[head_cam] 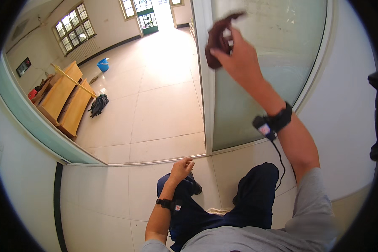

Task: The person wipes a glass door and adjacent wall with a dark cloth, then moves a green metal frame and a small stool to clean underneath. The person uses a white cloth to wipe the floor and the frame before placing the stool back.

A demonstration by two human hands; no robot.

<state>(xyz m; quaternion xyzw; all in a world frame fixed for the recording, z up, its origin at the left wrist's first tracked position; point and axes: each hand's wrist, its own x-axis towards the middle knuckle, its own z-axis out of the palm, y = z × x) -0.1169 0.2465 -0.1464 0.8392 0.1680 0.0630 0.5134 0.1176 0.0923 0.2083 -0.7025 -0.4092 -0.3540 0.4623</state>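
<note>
My right hand point(241, 58) is raised in front of the glass door panel point(255, 110). Pinched between its thumb and fingers is a dark reddish-brown cloth point(215, 47), crumpled and slightly blurred. The cloth overlaps the white upright frame point(209, 126) of the panel; whether it touches the frame or glass I cannot tell. Low over my left knee is my left hand point(180, 170), its fingers loosely bent and slightly apart, with nothing visible in it. Both wrists carry black straps with small devices, and a cable hangs from the right one.
Beyond the doorway's floor track point(157, 162), a mop point(99, 105) leans on wooden benches point(66, 100). Farther back stands a blue bucket point(103, 65) near a rag point(94, 79). A second glass panel point(34, 116) borders the opening at left. My bent knees are before the threshold.
</note>
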